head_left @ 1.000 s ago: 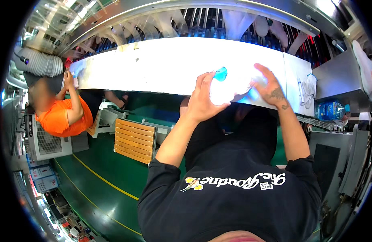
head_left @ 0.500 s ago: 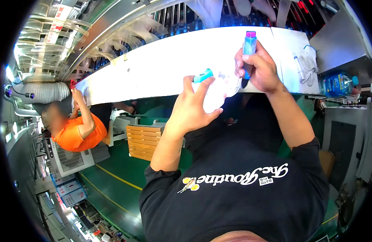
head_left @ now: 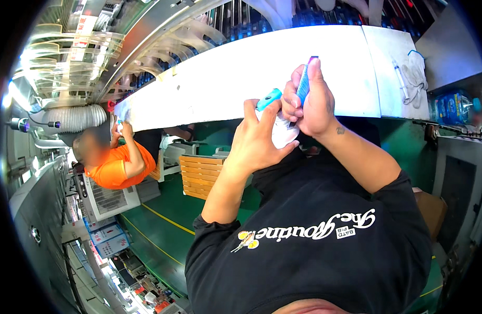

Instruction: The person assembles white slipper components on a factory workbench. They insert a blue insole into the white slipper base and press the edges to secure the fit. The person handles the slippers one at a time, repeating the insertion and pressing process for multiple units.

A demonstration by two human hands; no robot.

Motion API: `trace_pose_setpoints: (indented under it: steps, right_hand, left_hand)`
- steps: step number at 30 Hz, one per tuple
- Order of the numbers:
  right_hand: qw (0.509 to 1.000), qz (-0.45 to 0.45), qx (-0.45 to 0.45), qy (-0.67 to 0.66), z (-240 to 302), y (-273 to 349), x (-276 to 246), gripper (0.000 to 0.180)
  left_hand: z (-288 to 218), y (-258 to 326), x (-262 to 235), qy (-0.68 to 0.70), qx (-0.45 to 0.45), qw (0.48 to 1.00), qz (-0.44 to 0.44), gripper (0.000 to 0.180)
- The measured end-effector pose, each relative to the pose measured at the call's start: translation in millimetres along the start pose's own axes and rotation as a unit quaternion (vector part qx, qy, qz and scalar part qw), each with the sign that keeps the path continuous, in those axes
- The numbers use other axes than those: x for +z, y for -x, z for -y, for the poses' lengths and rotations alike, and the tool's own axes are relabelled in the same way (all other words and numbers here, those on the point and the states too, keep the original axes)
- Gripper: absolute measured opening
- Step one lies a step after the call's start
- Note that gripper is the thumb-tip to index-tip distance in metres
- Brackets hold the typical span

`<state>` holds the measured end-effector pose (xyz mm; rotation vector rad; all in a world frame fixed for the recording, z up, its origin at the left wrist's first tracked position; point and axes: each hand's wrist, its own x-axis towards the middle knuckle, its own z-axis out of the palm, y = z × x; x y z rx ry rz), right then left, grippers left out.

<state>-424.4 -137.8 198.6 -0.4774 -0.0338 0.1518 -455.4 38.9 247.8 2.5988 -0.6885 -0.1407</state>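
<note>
My left hand (head_left: 247,138) is curled around a white rounded plastic piece (head_left: 284,135) with a turquoise end (head_left: 269,99) that has a small dark oval on it. Its fingers and thumb grip the piece from the side, just over the near edge of the table. Close beside it, my right hand (head_left: 318,107) is closed on a utility knife (head_left: 303,86) with a blue textured handle and a pink-purple butt that points up and away. The knife's lower end is hidden behind my fingers, near the white piece. Both hands almost touch.
A long white table (head_left: 214,73) runs in front of me. White gloves (head_left: 416,76) and a thin white stick (head_left: 399,77) lie at its right end, near a blue-labelled bottle (head_left: 454,108). A person in orange (head_left: 118,167) works at the far left, beyond a slatted wooden stand (head_left: 200,177).
My right hand has come down and left toward the left hand, and the knife has turned in its grip. The left hand keeps hold of the white piece. The whole view has shifted slightly.
</note>
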Motion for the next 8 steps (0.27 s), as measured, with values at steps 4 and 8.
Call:
trace_pose_setpoints:
  steps: [4,8]
  right_hand:
    - [0.993,-0.052,0.013,-0.104,-7.6,8.0,-8.2,0.060]
    - [0.989,0.009,0.048,-0.138,-7.9,9.9,-27.0,0.060]
  left_hand:
    - [7.2,3.4,7.1,-0.005,0.031,0.999,-0.013,0.101]
    - [14.5,11.9,20.6,-0.013,0.098,0.993,-0.060,0.104]
